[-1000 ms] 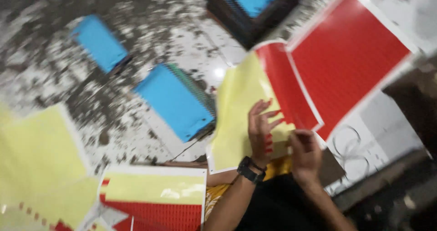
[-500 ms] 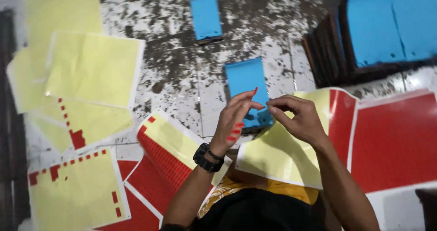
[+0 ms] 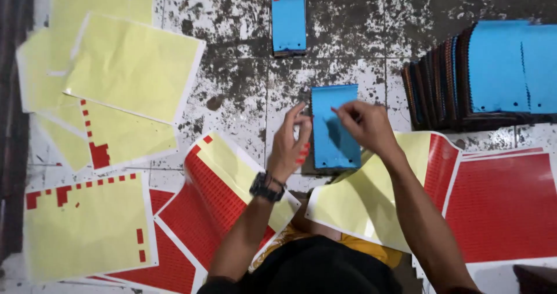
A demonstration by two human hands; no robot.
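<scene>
**Fingers pinch a red sticker over a blue booklet**

Fingertips (image 3: 338, 109) of the right hand (image 3: 365, 126) are pinched narrow on a tiny red sticker (image 3: 333, 109), held just above the top edge of the near blue booklet (image 3: 333, 127). The left hand (image 3: 290, 146) hovers at that booklet's left edge, fingers loosely spread and holding nothing, with several small red stickers (image 3: 301, 153) stuck along one finger and a dark wristwatch (image 3: 266, 187) below.

From the head view, two single blue booklets lie on the speckled, worn floor (image 3: 243, 79): the near one and a second (image 3: 289, 22) farther off, well apart. A fanned stack of blue-covered booklets (image 3: 493, 73) fills the upper right. Flat rectangular sticker sheets (image 3: 499, 207), red where full and pale yellow where peeled (image 3: 127, 68), crowd left, right and near edges. Bare floor remains between the two booklets.
</scene>
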